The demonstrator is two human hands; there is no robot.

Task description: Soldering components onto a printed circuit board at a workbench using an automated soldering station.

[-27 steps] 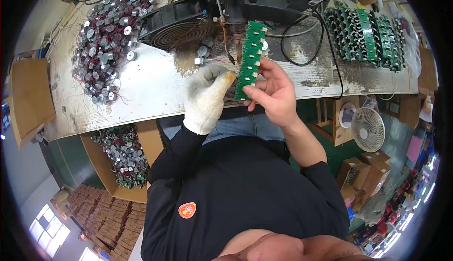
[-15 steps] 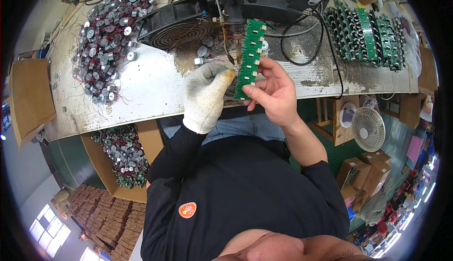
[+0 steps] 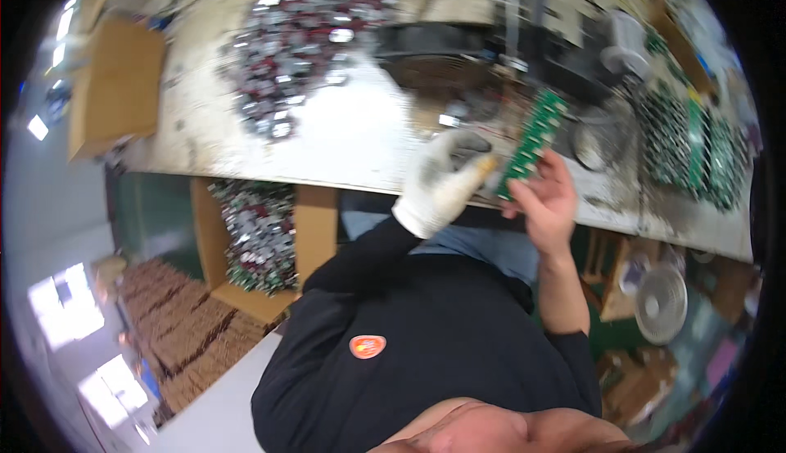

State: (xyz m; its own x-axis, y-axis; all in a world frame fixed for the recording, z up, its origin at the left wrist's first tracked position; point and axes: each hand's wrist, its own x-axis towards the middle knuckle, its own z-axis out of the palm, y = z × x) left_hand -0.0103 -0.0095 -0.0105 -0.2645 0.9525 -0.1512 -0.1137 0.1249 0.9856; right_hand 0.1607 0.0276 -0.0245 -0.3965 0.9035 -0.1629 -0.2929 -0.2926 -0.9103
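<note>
A long green circuit board strip (image 3: pixel 534 140), with a row of small pale connectors along it, stands slanted above the front of the bench. My bare right hand (image 3: pixel 547 201) is closed on its lower end, thumb on the near face. Beside the strip on the left is my left hand (image 3: pixel 442 184), in a white glove with stained fingertips. Its thumb and fingers are curled together in a pinch; blur hides what is between them. Just beyond the hands are a few loose round metal parts (image 3: pixel 452 117) and a black upright stand (image 3: pixel 514 23).
Round metal parts with red wires are heaped (image 3: pixel 303 48) on the bench (image 3: pixel 360 138) at left. A black fan (image 3: pixel 438 54), a white spool (image 3: pixel 624 40) and stacked circuit boards (image 3: pixel 692 146) stand farther along. A cardboard box (image 3: pixel 315 232) of parts sits below the bench edge.
The whole view has swung, so bench and hands appear farther right and the picture is blurred. The strip tilts more to the right, and my left hand sits slightly farther from it.
</note>
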